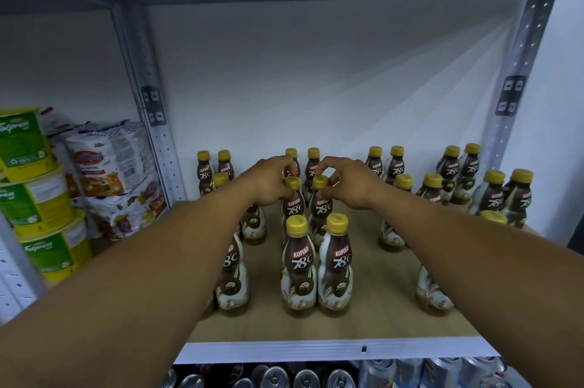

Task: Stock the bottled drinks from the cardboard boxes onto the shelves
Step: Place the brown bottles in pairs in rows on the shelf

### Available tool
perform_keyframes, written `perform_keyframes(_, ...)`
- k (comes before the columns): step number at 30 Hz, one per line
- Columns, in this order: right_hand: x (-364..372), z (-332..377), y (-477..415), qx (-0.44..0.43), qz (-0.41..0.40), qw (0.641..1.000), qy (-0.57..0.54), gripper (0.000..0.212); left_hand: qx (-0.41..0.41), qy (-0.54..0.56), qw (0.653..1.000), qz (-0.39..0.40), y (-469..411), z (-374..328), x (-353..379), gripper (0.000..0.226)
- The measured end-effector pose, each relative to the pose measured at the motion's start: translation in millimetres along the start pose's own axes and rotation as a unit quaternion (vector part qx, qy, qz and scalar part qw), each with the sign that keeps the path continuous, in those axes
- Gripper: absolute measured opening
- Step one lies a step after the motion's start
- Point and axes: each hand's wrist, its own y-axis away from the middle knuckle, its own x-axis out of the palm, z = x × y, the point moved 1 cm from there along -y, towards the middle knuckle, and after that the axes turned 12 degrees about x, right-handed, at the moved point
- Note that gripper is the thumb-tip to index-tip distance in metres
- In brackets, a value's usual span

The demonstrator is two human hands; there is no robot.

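Several brown-and-white coffee bottles with yellow caps stand in paired rows on the wooden shelf (363, 321). My left hand (268, 180) pinches the cap of one middle-row bottle (293, 198). Beside it, my right hand (347, 180) pinches the cap of the neighbouring bottle (319, 199). Both bottles stand upright on the shelf board. Two more bottles (298, 264) stand just in front of them, and my forearms hide parts of the bottles to either side. No cardboard box is in view.
Green-and-yellow noodle tubs (30, 172) and stacked white snack bags (117, 172) fill the bay to the left, past a perforated metal upright (164, 147). Drink cans (306, 376) sit on the shelf below. A white wall lies behind the bottles, and another shelf board runs overhead.
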Motion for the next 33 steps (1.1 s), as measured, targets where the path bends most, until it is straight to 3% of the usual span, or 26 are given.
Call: perform_keyframes(33, 7.3, -5.0, 1.6, -0.002, -0.014, 1.0, -0.006, 0.039, -0.01, 0.029, 1.0, 0.006, -1.0, 7.6, 2.3, 0.038)
